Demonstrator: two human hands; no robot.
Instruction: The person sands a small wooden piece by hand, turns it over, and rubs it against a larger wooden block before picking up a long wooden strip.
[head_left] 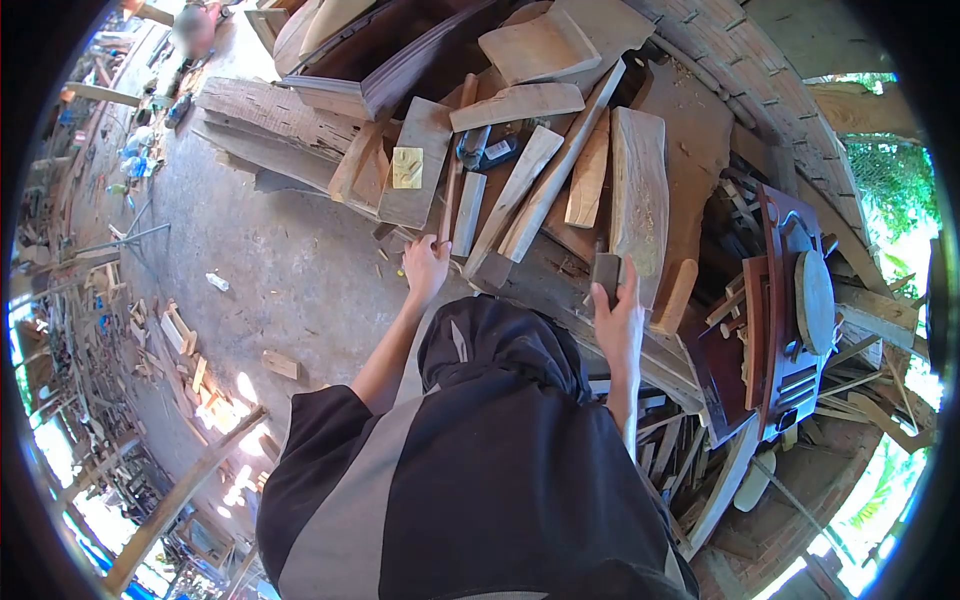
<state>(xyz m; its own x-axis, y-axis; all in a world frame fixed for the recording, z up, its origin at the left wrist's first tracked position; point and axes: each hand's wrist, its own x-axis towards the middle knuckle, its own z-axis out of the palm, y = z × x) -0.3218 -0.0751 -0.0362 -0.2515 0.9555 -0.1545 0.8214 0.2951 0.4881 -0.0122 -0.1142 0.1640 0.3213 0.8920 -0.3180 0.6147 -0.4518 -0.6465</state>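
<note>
My left hand [425, 268] is closed at the near end of a thin reddish wooden strip [453, 190], which runs away from me across the workbench. In my right hand [622, 308] is a small dark rectangular block [606, 272], gripped between thumb and fingers at the bench's near edge. Its exact kind is not clear. Between the hands lie a short grey wood piece [468, 215] and long pale boards [560, 170]. A wide thick plank [638, 190] lies just beyond the right hand.
A yellow square [407, 168] sits on a flat board [415, 150] at the left of the bench. A dark blue tool [490, 150] lies among the wood. Red-brown furniture [765, 320] stands to the right. Offcuts [281, 364] litter the concrete floor [250, 290]. A person [195, 32] is far off at top left.
</note>
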